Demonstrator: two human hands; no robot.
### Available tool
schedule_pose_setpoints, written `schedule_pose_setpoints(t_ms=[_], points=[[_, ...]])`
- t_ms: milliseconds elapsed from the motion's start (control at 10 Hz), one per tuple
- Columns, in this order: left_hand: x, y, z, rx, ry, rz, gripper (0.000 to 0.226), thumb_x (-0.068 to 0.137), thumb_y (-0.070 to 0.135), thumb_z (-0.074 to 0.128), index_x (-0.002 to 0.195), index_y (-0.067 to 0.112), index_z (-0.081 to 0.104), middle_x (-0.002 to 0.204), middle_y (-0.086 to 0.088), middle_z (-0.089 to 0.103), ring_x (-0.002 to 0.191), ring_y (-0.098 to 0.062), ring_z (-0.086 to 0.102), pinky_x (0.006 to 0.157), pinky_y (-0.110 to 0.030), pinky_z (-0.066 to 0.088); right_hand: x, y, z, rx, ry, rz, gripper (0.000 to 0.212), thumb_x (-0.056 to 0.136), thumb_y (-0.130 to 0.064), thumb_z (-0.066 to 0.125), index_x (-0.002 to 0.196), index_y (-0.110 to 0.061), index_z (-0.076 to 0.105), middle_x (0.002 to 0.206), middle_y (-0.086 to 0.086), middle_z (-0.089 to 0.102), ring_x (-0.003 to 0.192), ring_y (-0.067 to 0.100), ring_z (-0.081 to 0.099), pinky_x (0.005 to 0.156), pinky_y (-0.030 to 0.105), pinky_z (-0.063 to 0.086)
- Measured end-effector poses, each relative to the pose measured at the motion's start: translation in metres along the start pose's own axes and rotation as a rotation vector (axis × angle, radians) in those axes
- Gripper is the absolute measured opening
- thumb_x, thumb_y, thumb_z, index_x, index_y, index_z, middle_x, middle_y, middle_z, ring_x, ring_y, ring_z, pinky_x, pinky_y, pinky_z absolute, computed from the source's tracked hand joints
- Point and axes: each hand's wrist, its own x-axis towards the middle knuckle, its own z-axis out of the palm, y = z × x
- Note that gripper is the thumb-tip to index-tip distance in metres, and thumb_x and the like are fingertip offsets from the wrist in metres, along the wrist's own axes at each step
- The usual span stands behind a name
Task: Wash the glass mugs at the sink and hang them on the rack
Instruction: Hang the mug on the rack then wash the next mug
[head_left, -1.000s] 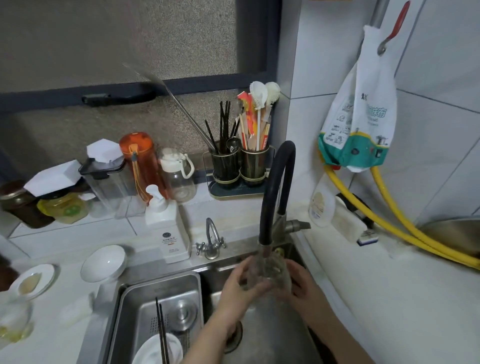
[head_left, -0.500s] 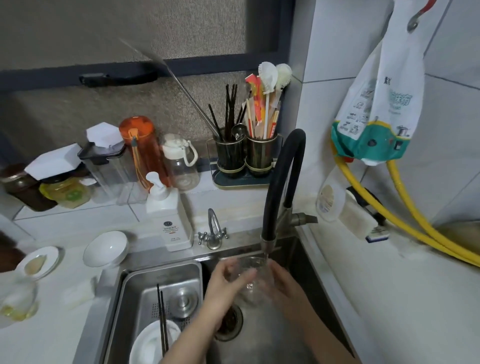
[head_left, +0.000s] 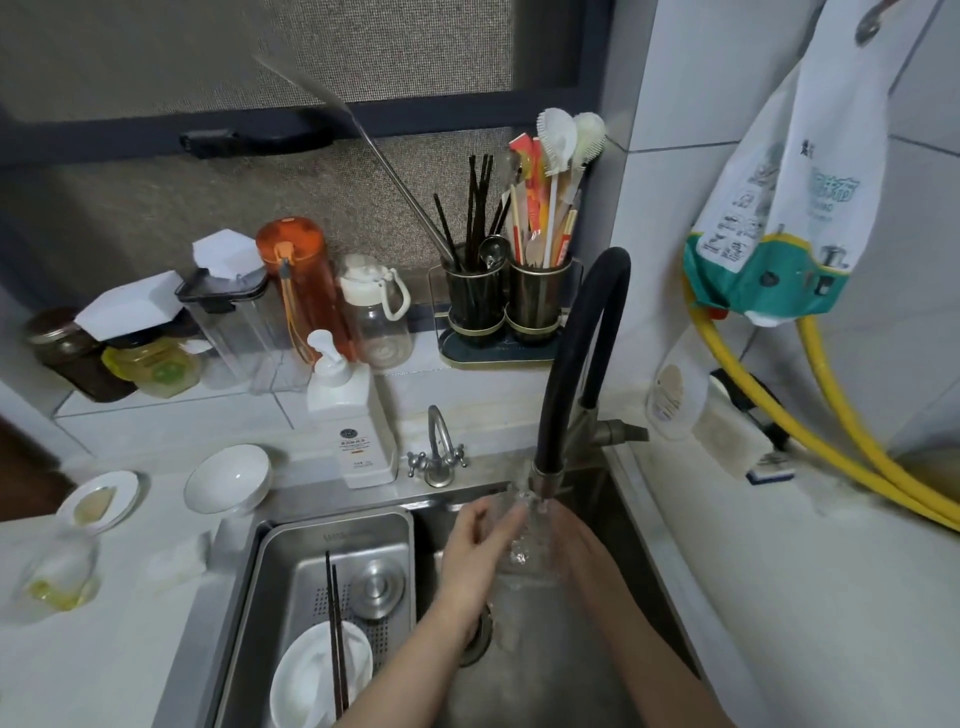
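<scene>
Clear glass mug (head_left: 522, 540) sits between both hands over the steel sink (head_left: 613, 488), right under the black tap (head_left: 566, 384) with water running on it (it looks blurry). Left hand (head_left: 475, 545) and right hand (head_left: 582, 545) wrap their fingers around it. Beside it, a metal tray (head_left: 291, 571) holds a white bowl (head_left: 306, 675) and dark chopsticks (head_left: 335, 623).

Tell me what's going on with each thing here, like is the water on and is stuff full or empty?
Black tap: running.
Glass mug: under the stream, held by both hands.
Left hand: gripping the mug.
Right hand: gripping the mug.
White bowl: empty, on the counter.
Orange bottle: lid closed.
Chopsticks: lying across a white dish in the tray.
</scene>
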Motion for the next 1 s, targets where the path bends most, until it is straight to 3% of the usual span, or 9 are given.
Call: schedule_pose_setpoints(t_ms=[100,200,300,500,600,700,800,900,1000], points=[[0.006,0.001,0.015,0.199,0.042,0.063,0.046,0.072,0.053,0.073,0.107,0.027,0.059,0.109,0.005,0.061,0.106,-0.010,0.060,0.093,-0.029,0.049,0.007,0.000,-0.002,0.048,-0.050,0.057,0.025,0.100,-0.030,0.041,0.115,-0.016,0.054,0.118,0.005,0.062,0.099,0.014,0.060,0.085,0.027,0.048],[0.009,0.004,0.028,0.451,0.064,0.122,0.068,0.063,0.072,0.056,0.116,0.030,0.059,0.110,0.002,0.061,0.108,-0.016,0.060,0.095,-0.033,0.050,0.006,-0.002,-0.001,0.189,-0.049,0.178,0.022,0.099,-0.029,0.042,0.104,-0.014,0.058,0.099,0.005,0.065,0.086,0.018,0.061,0.075,0.034,0.050],[0.002,0.006,0.035,0.694,-0.042,0.245,0.061,0.074,0.064,0.059,0.127,0.035,0.053,0.121,0.004,0.052,0.112,-0.015,0.053,0.096,-0.028,0.044,0.016,0.021,-0.017,0.387,-0.035,0.227,0.032,0.098,-0.036,0.044,0.116,-0.015,0.059,0.108,0.006,0.067,0.097,0.024,0.064,0.081,0.040,0.052],[0.004,0.007,0.039,1.014,-0.051,0.325,0.072,0.072,0.078,0.046,0.128,0.032,0.049,0.123,0.003,0.051,0.111,-0.020,0.055,0.091,-0.033,0.048,0.023,0.023,-0.015,0.503,0.048,0.347,0.049,0.089,-0.051,0.038,0.104,-0.010,0.061,0.087,0.013,0.073,0.079,0.025,0.072,0.066,0.033,0.057],[0.012,0.015,0.041,1.068,-0.029,0.186,0.069,0.078,0.077,0.041,0.124,0.026,0.046,0.115,-0.002,0.056,0.108,-0.025,0.059,0.084,-0.037,0.046,0.022,0.015,-0.017,0.376,0.023,0.301,0.057,0.085,-0.063,0.048,0.112,-0.017,0.066,0.119,0.012,0.065,0.108,0.029,0.064,0.083,0.049,0.054],[0.017,0.015,0.037,1.013,0.014,0.049,0.061,0.085,0.074,0.033,0.111,0.021,0.050,0.113,-0.004,0.064,0.108,-0.027,0.061,0.085,-0.036,0.046,0.019,0.002,-0.015,0.165,-0.027,0.153,0.037,0.090,-0.044,0.052,0.107,-0.013,0.062,0.113,0.011,0.064,0.099,0.026,0.063,0.083,0.046,0.054],[0.016,0.015,0.027,0.888,0.066,-0.023,0.058,0.090,0.069,0.025,0.106,0.021,0.054,0.112,-0.007,0.067,0.107,-0.027,0.061,0.086,-0.036,0.047,0.010,0.003,-0.005,0.063,-0.058,0.040,0.052,0.082,-0.053,0.063,0.127,-0.031,0.051,0.128,-0.003,0.058,0.117,0.018,0.057,0.098,0.049,0.048],[0.014,0.015,0.016,0.811,0.088,-0.027,0.064,0.091,0.069,0.019,0.112,0.022,0.056,0.113,-0.006,0.066,0.109,-0.026,0.059,0.088,-0.037,0.045,0.004,0.006,0.005,0.021,-0.028,-0.060,0.043,0.084,-0.041,0.065,0.124,-0.031,0.053,0.121,-0.008,0.060,0.112,0.013,0.059,0.084,0.032,0.050],[0.006,0.015,0.010,0.762,0.086,0.038,0.056,0.092,0.067,0.025,0.119,0.025,0.051,0.114,-0.002,0.066,0.110,-0.024,0.060,0.088,-0.035,0.045,0.013,-0.006,0.017,0.048,0.100,-0.082,0.017,0.090,-0.031,0.058,0.100,-0.020,0.065,0.096,0.003,0.068,0.091,0.021,0.066,0.080,0.037,0.052]])
